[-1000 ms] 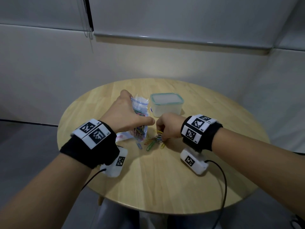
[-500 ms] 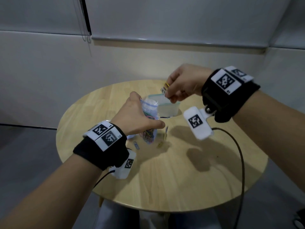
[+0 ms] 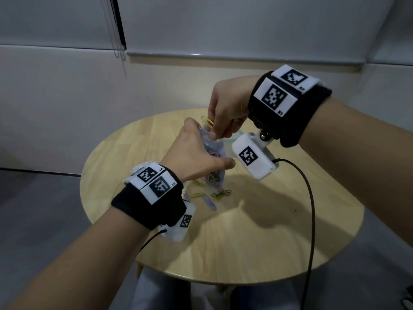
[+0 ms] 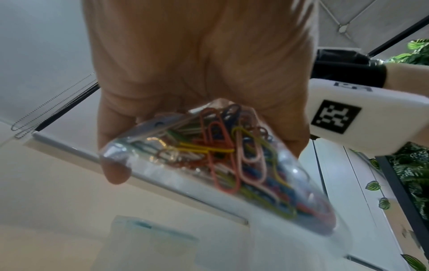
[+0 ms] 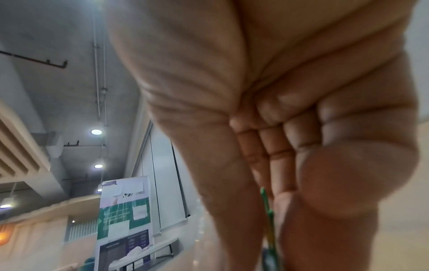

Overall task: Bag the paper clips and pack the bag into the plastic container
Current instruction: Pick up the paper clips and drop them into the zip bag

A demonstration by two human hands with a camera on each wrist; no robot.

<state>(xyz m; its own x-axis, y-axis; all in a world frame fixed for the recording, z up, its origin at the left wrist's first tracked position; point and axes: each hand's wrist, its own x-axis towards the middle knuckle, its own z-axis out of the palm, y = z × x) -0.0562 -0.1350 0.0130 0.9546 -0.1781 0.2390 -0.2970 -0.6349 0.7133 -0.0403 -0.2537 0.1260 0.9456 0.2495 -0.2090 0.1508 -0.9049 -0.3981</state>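
My left hand [image 3: 196,153] grips a clear zip bag [image 3: 212,153] above the round wooden table [image 3: 257,231]; coloured paper clips fill the bag [image 4: 232,161] in the left wrist view. My right hand [image 3: 225,113] hovers over the bag's mouth and pinches a small bunch of paper clips [image 3: 207,121], yellow ones showing. A green clip [image 5: 267,207] shows between its fingertips in the right wrist view. Several loose paper clips [image 3: 210,196] lie on the table under the bag. The plastic container [image 3: 234,139] with a teal rim stands behind the hands, mostly hidden; it is blurred [image 4: 148,242] in the left wrist view.
Wrist cameras hang below both wrists, and a black cable [image 3: 311,209] runs from the right one across the table's right side. Grey walls and a window blind stand behind the table.
My right hand picked clips off the table, rose and came left to the bag's mouth. My left hand lifted the bag higher.
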